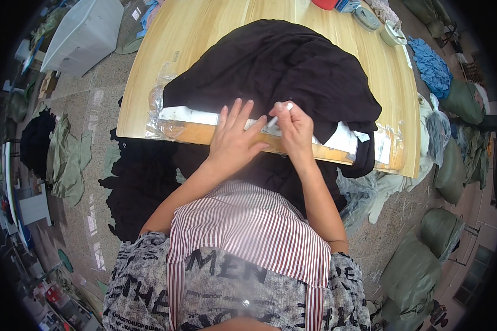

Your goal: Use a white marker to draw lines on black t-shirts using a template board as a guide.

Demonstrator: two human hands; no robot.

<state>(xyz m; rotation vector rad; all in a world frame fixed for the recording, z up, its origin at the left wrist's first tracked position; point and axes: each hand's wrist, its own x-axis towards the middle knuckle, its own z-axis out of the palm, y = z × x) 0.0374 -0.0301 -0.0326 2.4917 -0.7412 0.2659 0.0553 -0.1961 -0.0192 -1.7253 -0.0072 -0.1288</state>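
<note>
One white marker [280, 114] sits in the right hand [295, 131] grip, over black cloth [281, 66].

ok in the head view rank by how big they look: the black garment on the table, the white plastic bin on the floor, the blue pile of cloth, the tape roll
1. black garment, by far the largest
2. white plastic bin
3. blue pile of cloth
4. tape roll, smallest

The bin and the blue pile lie near the picture's rim, where the fisheye shrinks things, so their true sizes are unsure.

Ruler [292, 144] partly under black cloth [281, 71]
</note>
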